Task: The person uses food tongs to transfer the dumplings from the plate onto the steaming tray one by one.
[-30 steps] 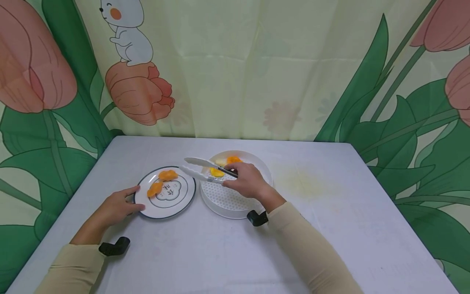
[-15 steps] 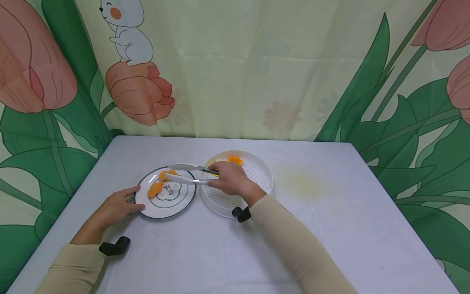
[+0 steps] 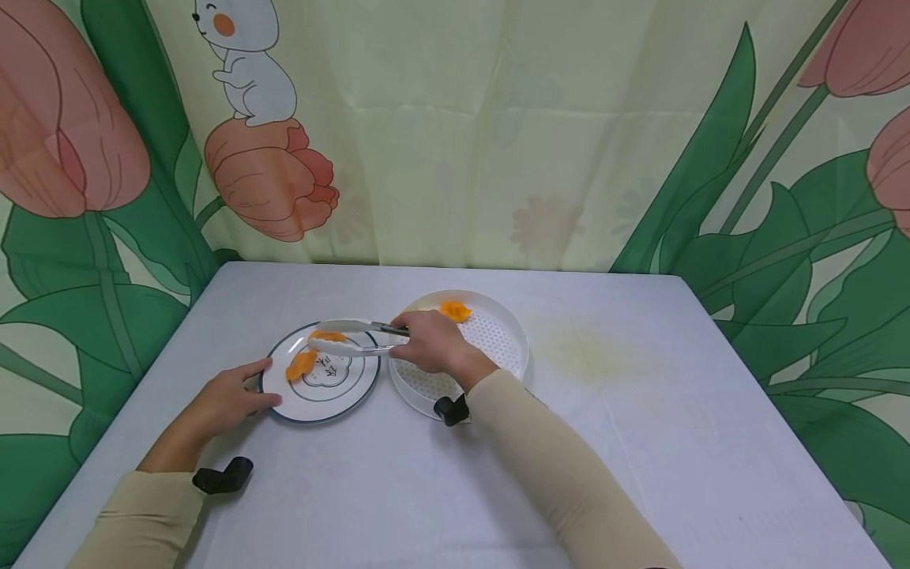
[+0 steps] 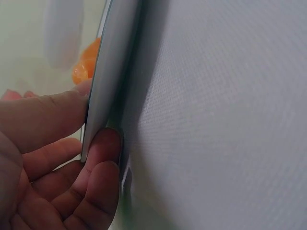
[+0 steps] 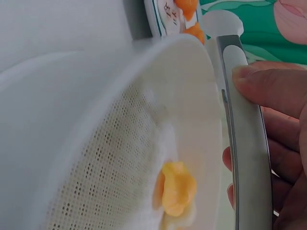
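My left hand [image 3: 226, 401] pinches the near left rim of a white plate [image 3: 320, 409] with a dark edge line. In the left wrist view the thumb lies over the plate [image 4: 111, 72] and fingertips are underneath. Two orange dumpling-like pieces lie on it, the front one [image 3: 301, 366] uncovered. My right hand [image 3: 430, 341] grips metal tongs [image 3: 346, 348] with whitish tips. The tips are spread about the rear orange piece [image 3: 329, 336]; whether they touch it cannot be told. In the right wrist view the thumb presses the tongs' [image 5: 249, 143] arm.
A white round basket [image 3: 513, 340] with a perforated base stands right of the plate, under my right forearm and hand. An orange piece [image 3: 455, 310] is at its back; a yellow-orange piece [image 5: 178, 189] shows in the right wrist view. A printed curtain [image 3: 441, 158] hangs behind the table.
My right hand has moved left with the tongs, from above the basket to the rear orange piece on the plate. The left hand and plate have stayed put.
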Motion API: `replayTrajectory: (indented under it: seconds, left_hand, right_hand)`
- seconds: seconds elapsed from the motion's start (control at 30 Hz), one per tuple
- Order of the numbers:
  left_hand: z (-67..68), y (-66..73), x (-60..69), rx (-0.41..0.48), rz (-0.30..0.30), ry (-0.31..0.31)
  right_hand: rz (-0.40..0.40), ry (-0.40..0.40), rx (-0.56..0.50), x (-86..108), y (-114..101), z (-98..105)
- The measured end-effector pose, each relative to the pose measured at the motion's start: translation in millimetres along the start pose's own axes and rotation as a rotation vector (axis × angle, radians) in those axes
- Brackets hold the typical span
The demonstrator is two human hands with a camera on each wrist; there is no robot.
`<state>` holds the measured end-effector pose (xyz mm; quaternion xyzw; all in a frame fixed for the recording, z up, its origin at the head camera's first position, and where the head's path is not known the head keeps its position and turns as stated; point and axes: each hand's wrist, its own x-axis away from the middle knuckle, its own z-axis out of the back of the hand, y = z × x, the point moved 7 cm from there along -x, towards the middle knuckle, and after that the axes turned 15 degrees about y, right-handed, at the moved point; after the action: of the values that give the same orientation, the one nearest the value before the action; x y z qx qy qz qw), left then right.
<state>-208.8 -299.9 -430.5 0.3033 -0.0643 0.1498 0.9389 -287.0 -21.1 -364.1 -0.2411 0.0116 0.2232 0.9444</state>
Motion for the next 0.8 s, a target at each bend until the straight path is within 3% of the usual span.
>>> replayTrajectory:
  seconds: [0.43,0.8]
  left_hand:
    - [-1.0,-0.5,-1.3,0.011,-0.007,-0.005]
    - [-0.8,-0.2,-0.4,0.014,-0.004,-0.007]
  right_hand:
    - [-0.033,-0.014,0.019,-4.7,-4.1,-3.4]
    - [0.013,0.003,0.12,-7.2,-5.3,-4.2]
